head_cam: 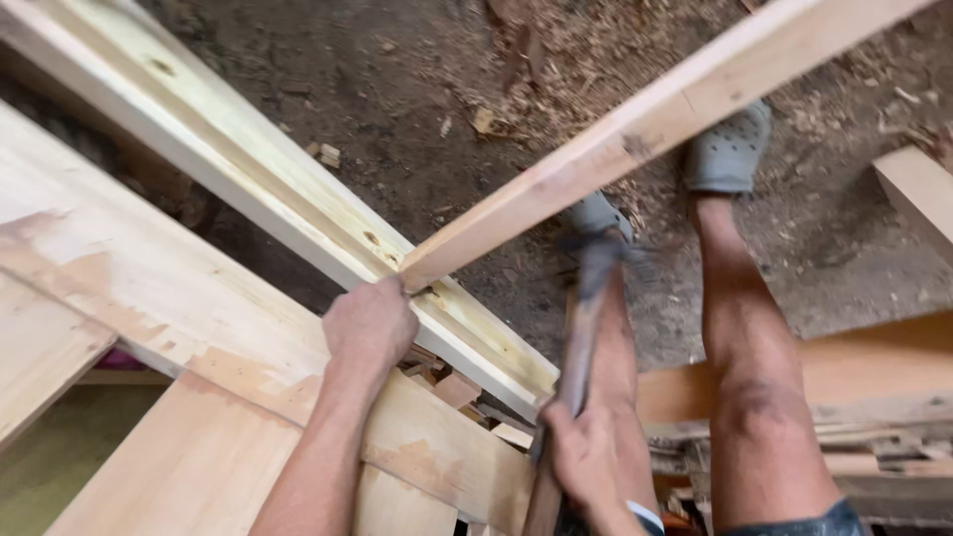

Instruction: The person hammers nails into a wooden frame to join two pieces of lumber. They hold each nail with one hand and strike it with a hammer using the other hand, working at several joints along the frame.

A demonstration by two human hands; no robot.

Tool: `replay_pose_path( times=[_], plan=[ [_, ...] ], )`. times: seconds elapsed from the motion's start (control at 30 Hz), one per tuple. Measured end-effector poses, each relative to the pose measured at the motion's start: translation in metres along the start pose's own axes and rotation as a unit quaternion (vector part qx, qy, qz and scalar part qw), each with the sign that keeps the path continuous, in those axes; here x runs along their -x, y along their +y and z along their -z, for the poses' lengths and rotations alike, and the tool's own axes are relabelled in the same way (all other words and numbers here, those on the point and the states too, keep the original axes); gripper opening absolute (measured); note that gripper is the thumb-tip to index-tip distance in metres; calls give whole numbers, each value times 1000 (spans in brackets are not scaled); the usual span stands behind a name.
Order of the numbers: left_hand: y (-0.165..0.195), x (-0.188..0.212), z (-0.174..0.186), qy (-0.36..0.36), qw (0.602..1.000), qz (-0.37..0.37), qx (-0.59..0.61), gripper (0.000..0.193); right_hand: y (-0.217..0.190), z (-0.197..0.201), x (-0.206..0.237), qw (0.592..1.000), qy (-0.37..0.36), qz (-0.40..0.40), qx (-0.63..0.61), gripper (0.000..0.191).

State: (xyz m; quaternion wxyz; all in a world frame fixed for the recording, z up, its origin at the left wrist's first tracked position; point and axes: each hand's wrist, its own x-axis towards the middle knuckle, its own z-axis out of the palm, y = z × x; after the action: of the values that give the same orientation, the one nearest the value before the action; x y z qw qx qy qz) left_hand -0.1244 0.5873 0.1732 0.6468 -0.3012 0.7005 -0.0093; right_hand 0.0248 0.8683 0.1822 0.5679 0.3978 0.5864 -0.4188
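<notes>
2 hands, 1 hammer, 2 pale wood rails meeting at a corner. Left hand [369,323] grip closed over the joint where the grooved rail [248,164] meets the plain rail [655,114]. Right hand [586,462] grip wrapped round wooden handle of hammer [586,328], head blurred, just right of joint. 2 bare legs, grey clogs on dirt floor [417,119] w/ shavings.

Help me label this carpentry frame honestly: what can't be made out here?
Head view only:
- Hammer: its head is smeared by motion blur, so its shape is unclear.
- Joint where the slanted batten meets the long rail: covered by the left hand.
- Right hand: its lower part is cut off by the bottom edge.
- Batten's far end: runs out past the top edge.
- Small offcuts under the rail: shadowed, too small to tell apart.
</notes>
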Motion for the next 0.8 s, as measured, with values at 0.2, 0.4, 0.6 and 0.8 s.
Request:
replay_pose_path(
  times=[0.2, 0.4, 0.6, 0.8],
  plan=[
    [-4, 2, 0, 5, 1000, 0, -2, 35, -22, -44, 14, 987, 45, 125, -90, 35],
    [-2, 6, 3, 14, 1000, -4, 3, 37, -31, -37, 11, 985, -140, -92, -27, 36],
    [-26, 29, 18, 89, 976, -11, 199, 28, -55, 77, -28, 998, -6, 29, -59, 26],
    [-32, 56, -4, 70, 969, -15, 236, 23, -102, 153, -36, 991, 43, -27, -127, 17]
  ],
)
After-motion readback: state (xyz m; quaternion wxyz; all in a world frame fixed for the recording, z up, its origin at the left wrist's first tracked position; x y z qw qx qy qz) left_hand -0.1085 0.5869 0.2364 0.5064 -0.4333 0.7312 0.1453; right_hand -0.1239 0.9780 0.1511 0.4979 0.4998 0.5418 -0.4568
